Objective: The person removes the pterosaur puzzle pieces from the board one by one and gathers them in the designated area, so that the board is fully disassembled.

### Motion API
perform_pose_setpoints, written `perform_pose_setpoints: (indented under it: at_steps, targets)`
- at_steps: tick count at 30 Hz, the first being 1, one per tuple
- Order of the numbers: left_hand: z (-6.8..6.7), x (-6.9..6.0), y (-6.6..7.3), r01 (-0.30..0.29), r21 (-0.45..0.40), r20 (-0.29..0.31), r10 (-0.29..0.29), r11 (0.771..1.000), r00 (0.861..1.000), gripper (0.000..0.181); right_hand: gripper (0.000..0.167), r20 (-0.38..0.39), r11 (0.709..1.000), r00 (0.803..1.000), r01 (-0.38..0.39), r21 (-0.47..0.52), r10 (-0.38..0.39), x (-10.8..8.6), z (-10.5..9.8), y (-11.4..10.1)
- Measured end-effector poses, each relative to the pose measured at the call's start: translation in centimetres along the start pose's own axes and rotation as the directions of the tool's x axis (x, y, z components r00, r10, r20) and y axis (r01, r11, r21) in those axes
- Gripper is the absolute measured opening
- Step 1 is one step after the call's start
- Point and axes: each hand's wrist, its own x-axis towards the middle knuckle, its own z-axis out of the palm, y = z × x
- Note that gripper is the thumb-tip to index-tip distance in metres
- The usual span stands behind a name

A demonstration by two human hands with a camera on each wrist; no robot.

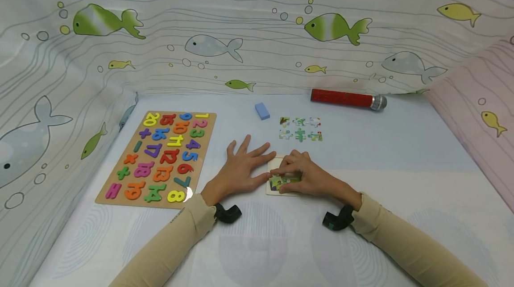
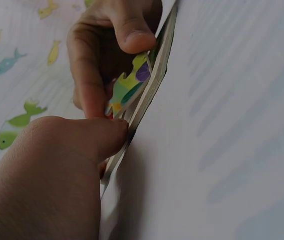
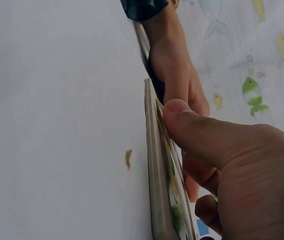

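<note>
A small puzzle tray [image 1: 277, 162] with a pale frame lies on the table before me, with colourful green jigsaw pieces [image 1: 276, 183] in its lower part. My right hand [image 1: 307, 174] bends over it, thumb and fingers pinching the pieces, which sit slightly raised from the tray in the right wrist view. My fingers cover part of them. My left hand [image 1: 242, 168] lies with fingers spread at the tray's left side, its thumb touching the edge. In the left wrist view, a yellow-green piece [image 2: 131, 82] stands tilted between the right thumb and fingers.
Several loose jigsaw pieces [image 1: 300, 135] lie in two rows beyond the tray. A blue block [image 1: 262, 111] sits behind them to the left. On the left is a wooden number board [image 1: 156, 157]. A red microphone-like tube [image 1: 341, 98] lies at the back right, before the fish-printed curtain.
</note>
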Motion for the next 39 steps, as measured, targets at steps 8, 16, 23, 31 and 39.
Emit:
perform_pose_setpoints:
  at_steps: [8, 16, 23, 31, 39]
  targets:
    - [-0.1, 0.1, 0.0, 0.006, -0.002, 0.009, -0.006, 1.0, 1.0, 0.06, 0.045, 0.005, 1.0, 1.0, -0.007, 0.024, 0.006, 0.1, -0.3, 0.1]
    - [-0.1, 0.1, -0.1, -0.004, -0.014, -0.01, 0.004, 1.0, 1.0, 0.06, 0.044, -0.047, 0.999, 0.999, 0.003, 0.038, -0.002, 0.3, -1.3, 1.1]
    - [-0.2, 0.1, -0.2, -0.004, -0.004, -0.008, 0.004, 1.0, 1.0, 0.061, 0.044, -0.117, 0.999, 0.992, -0.051, 0.007, 0.052, 0.5, -2.5, 1.9]
    - [-0.1, 0.2, -0.2, -0.002, -0.019, 0.001, 0.002, 1.0, 1.0, 0.061, 0.044, -0.162, 0.992, 0.981, -0.118, -0.038, 0.11, 0.9, -3.6, 3.2]
    - [0.2, 0.0, -0.1, 0.002, -0.032, 0.01, -0.002, 0.999, 1.0, 0.061, 0.043, -0.152, 0.986, 0.979, -0.146, -0.082, 0.132, 1.5, -3.6, 4.5]
